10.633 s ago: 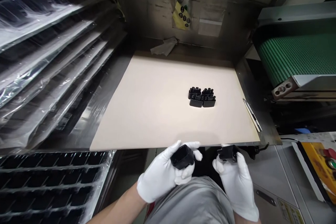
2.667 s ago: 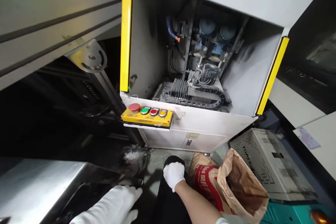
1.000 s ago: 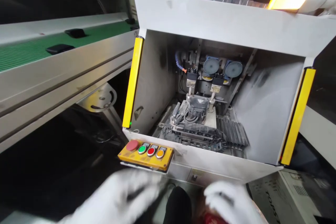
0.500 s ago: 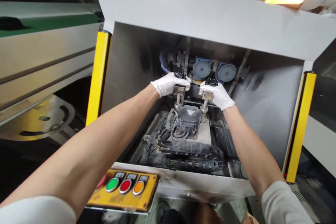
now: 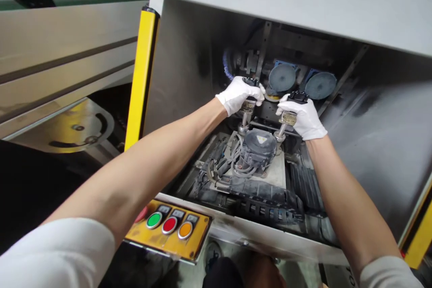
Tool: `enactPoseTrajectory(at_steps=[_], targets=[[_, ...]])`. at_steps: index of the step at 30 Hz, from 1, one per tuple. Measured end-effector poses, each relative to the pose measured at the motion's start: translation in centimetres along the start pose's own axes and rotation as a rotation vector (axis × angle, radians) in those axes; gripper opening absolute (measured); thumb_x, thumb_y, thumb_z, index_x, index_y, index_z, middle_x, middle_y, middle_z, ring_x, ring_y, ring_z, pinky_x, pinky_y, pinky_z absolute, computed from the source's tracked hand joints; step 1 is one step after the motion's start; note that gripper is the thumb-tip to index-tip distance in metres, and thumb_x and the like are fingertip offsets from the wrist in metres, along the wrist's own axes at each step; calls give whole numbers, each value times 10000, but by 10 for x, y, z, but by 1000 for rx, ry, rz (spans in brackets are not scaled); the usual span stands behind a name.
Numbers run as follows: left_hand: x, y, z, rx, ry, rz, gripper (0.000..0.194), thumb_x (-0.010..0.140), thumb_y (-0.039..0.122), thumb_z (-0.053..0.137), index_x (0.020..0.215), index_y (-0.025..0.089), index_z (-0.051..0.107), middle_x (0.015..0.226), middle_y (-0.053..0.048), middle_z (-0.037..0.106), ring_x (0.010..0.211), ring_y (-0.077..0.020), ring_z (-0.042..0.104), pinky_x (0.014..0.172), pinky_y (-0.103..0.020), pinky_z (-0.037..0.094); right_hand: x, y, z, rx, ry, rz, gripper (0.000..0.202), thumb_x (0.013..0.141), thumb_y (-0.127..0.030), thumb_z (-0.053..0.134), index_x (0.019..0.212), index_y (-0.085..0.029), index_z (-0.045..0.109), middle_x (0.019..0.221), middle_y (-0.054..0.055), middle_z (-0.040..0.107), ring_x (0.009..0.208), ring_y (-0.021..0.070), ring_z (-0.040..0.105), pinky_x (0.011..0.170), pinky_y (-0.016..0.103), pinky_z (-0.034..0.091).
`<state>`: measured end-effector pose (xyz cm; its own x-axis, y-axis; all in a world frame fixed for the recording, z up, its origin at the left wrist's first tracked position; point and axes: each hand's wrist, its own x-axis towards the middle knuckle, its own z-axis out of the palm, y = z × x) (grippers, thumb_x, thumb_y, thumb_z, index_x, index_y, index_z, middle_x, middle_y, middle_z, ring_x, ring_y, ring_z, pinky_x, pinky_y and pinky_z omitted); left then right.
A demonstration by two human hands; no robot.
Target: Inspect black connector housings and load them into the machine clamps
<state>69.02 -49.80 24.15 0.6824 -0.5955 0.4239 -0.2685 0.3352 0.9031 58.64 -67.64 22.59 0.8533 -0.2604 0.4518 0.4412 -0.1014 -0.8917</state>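
Inside the machine's open bay, my left hand [image 5: 240,94], in a white glove, is closed around a black part [image 5: 251,82] on top of the left metal post [image 5: 245,121]. My right hand [image 5: 303,114], also gloved in white, grips a similar black part [image 5: 299,96] above the right metal post [image 5: 281,133]. Each black part rests over a worn, brownish block at the post's head. The undersides of both parts and some fingertips are hidden. Between and in front of the posts sits a dusty grey motor-like unit [image 5: 259,146] with cables.
Two round grey-blue discs [image 5: 282,77] are behind my hands. A yellow panel [image 5: 168,229] with green, red and orange buttons is at the lower left. Yellow upright bars [image 5: 140,76] flank the bay. A cable chain [image 5: 263,191] crosses the bay's front.
The camera view has shifted, so the bay appears larger and the orange lamp is out of frame. Both hands remain closed on the black parts over the posts.
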Motion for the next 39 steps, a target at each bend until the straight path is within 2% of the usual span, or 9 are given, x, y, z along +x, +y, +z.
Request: enactPoseTrajectory(at_steps=[6,11,16,22,25,29,34,36,39], targets=[[2,3,-1,82,-48,14,131,512,49,681,623,107,645,540,13,619,514,-110,562,545,-257,451,1,-6,-1,-15,-17,44,223,528,-220,881,640,-156,699,591,-3,662,540,139,636,534,252,530],[3,3,-1,-4,27,12,139,539,73,648,670,119,654,516,15,621,509,-114,567,544,-252,452,1,-6,1,23,25,32,211,513,-176,850,652,-155,692,590,-7,671,535,137,647,536,235,527],[4,9,-2,80,-48,1,154,480,35,684,622,94,670,532,1,631,498,-100,559,502,-223,429,0,-5,4,20,52,64,225,490,-160,840,657,-155,688,561,-19,651,495,143,632,503,245,519],[8,10,1,-65,36,-12,200,512,113,686,706,135,642,516,5,626,467,-124,567,445,-223,422,2,-4,4,17,99,19,210,480,-173,833,632,-164,687,547,-31,644,488,128,626,507,229,516],[8,8,1,-94,46,-16,222,507,106,697,720,134,642,529,0,632,472,-125,574,444,-223,425,2,-5,3,-3,74,51,217,468,-159,835,641,-150,703,551,-4,656,492,157,640,495,252,524],[5,8,2,-120,64,-18,221,504,100,706,712,130,638,550,1,634,491,-126,592,462,-223,440,2,-6,4,0,117,12,202,482,-164,826,637,-171,696,559,-34,648,505,130,632,519,233,526],[2,10,5,-149,104,-15,195,514,96,712,689,126,633,551,7,622,480,-116,579,472,-229,449,3,-6,4,-16,92,31,203,473,-162,819,638,-162,703,551,-18,651,498,149,639,507,247,526],[5,10,8,-174,147,1,177,549,111,703,706,136,627,552,22,609,483,-107,570,483,-226,449,3,-7,3,-13,117,18,199,478,-169,816,639,-172,699,556,-36,646,505,133,637,521,234,531],[10,14,12,-280,282,51,171,596,116,704,726,152,599,589,43,601,522,-87,570,547,-222,486,3,-8,3,-31,102,46,207,468,-162,818,643,-161,708,560,-19,656,509,153,648,512,251,540]])
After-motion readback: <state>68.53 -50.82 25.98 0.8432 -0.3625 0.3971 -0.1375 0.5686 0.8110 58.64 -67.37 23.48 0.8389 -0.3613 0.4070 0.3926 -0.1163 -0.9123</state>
